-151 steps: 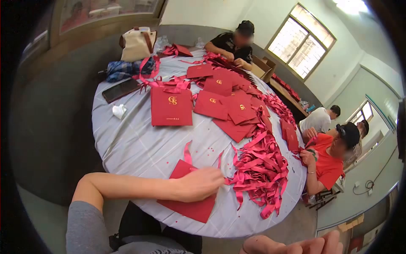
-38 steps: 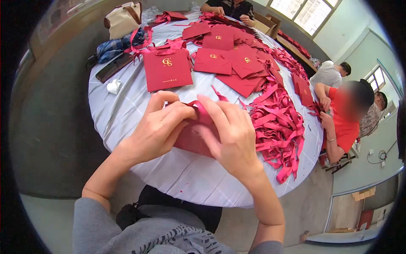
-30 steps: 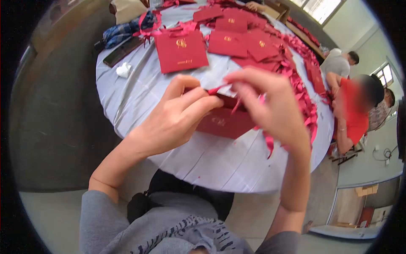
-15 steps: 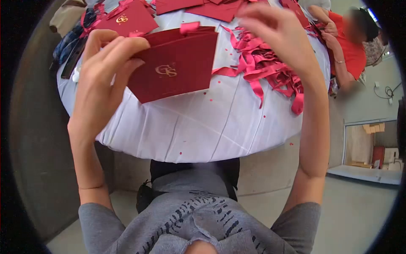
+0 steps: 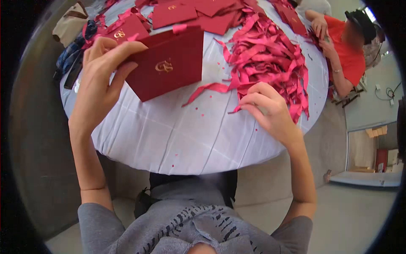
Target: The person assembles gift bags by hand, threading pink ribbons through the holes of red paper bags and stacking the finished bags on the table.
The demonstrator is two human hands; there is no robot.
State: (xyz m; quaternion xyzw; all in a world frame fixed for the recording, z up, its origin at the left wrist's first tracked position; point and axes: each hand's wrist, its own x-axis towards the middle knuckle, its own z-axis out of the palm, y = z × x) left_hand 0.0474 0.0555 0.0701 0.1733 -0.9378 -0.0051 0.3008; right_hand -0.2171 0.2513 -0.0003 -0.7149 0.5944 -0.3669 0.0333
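My left hand point(image 5: 103, 78) is closed on the top left edge of a dark red paper bag point(image 5: 173, 80) with a gold logo on its front. The bag is held up, slightly tilted, above the white cloth, and a bit of pink ribbon shows at its top rim. To the right, my right hand point(image 5: 268, 110) pinches the end of a pink ribbon point(image 5: 235, 109) between thumb and fingers. That hand is at the near edge of a large heap of pink ribbons point(image 5: 270, 53); where its ribbon runs into the heap is hidden.
More red bags point(image 5: 175, 12) lie along the far side of the round table point(image 5: 190, 139) with its white cloth. Small red dots are scattered on the cloth. At the right, a person in a red shirt point(image 5: 351, 57) sits at the table. A beige bag point(image 5: 69, 25) is at the far left.
My right hand has come down from above the far side of the ribbon heap to its near edge and taken hold of a ribbon end. My left hand still holds the bag.
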